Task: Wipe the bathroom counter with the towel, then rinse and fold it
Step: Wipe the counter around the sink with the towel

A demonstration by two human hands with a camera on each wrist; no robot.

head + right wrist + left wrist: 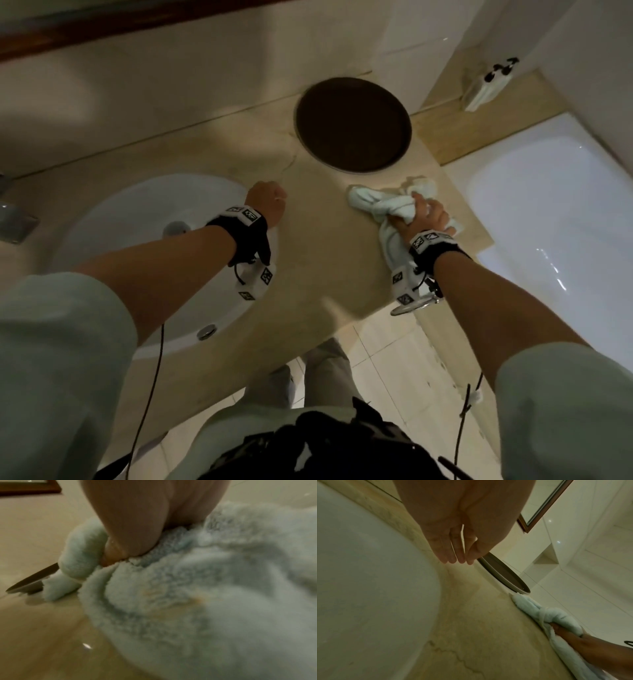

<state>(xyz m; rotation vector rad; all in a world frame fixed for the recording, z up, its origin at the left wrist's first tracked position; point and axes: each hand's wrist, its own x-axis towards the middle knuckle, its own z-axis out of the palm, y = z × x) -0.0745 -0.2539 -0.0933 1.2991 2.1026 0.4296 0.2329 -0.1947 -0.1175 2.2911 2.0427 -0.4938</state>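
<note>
My right hand [423,216] grips a bunched light-blue towel [376,204] and holds it down on the beige stone counter [325,246], near its right edge. In the right wrist view the towel [188,601] fills most of the frame, with my right hand [137,520] curled into its folds. My left hand [267,202] is on the counter beside the white sink [137,222]. The left wrist view shows that left hand [458,555] with straight fingers, holding nothing, and the towel [553,615] off to the right.
A round dark-brown tray [352,125] lies on the counter just behind the towel. A white bathtub [548,222] runs along the right. Pump bottles [486,85] stand at the far right corner. A faucet [13,212] is at the sink's left.
</note>
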